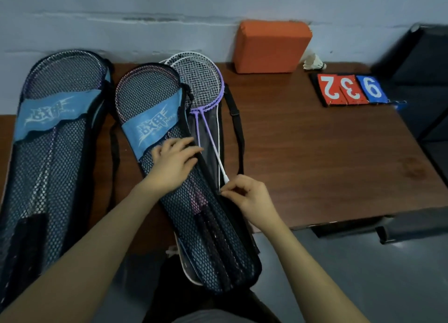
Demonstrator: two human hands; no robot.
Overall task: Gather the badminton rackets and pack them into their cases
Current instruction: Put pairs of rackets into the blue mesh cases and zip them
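The middle case (189, 201), near table centre, is pressed flat by the left hand (173, 162), fingers straight and together. Its zipper pull (221, 192) at 4 o'clock is pinched by the right hand (249, 196). The zip could be snagged on the loose rackets (201, 87) at 12 o'clock.
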